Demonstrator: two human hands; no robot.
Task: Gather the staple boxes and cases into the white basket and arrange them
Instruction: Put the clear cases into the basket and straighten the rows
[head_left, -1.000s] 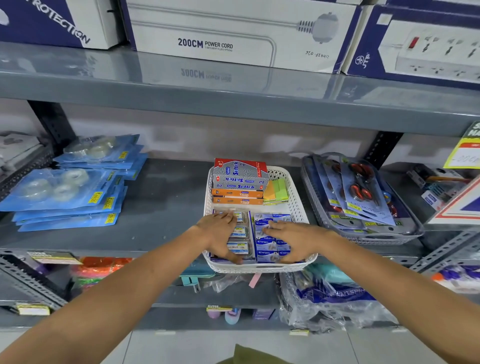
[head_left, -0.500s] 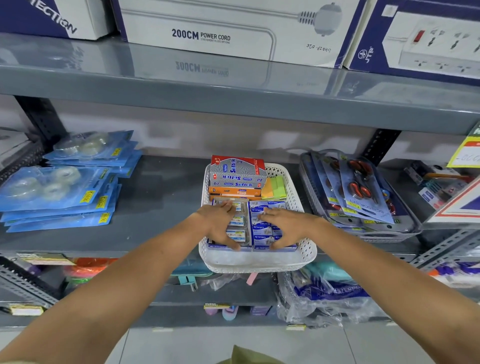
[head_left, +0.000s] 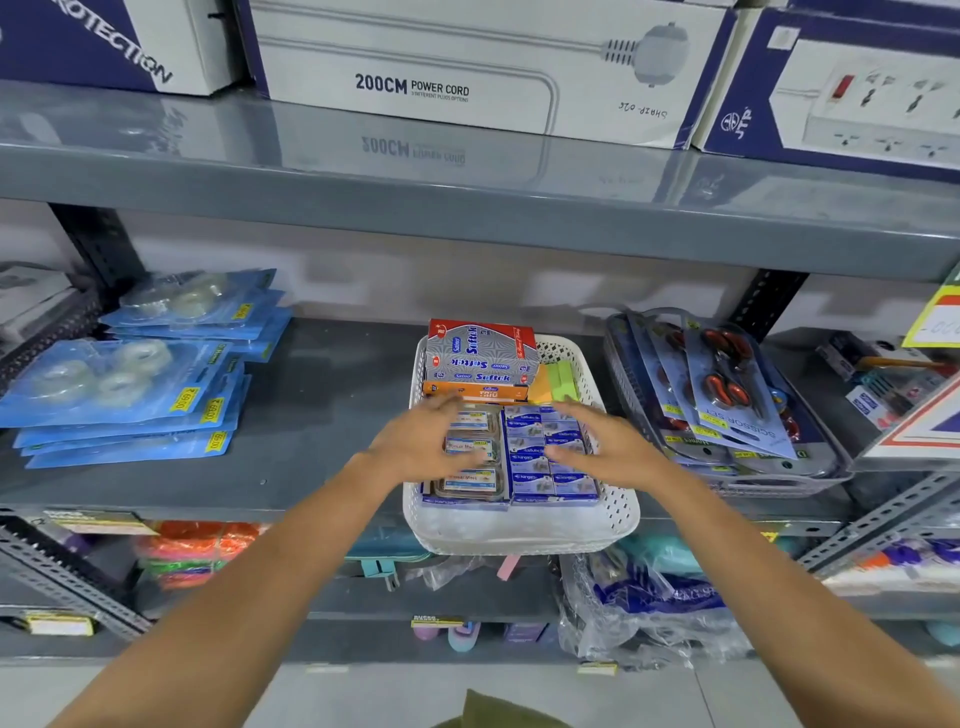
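Observation:
The white basket (head_left: 519, 535) sits on the grey middle shelf, its front overhanging the shelf edge. Inside, clear staple cases (head_left: 470, 480) lie in a column on the left and blue staple boxes (head_left: 545, 457) in rows on the right. Softek boxes (head_left: 480, 353) are stacked at the back, next to orange and green sticky notes (head_left: 556, 382). My left hand (head_left: 421, 439) hovers over the left side of the cases, fingers spread and blurred. My right hand (head_left: 608, 444) hovers over the right edge of the blue boxes, fingers apart. Neither holds anything.
Blue tape packs (head_left: 124, 384) are piled on the shelf to the left. A grey tray of scissor sets (head_left: 727, 405) stands right of the basket. Power cord boxes (head_left: 467, 67) fill the shelf above. Bagged goods (head_left: 639, 603) lie on the lower shelf.
Both hands have lifted off the cases and boxes and drawn apart, fingers spreading. The basket's contents stay in place.

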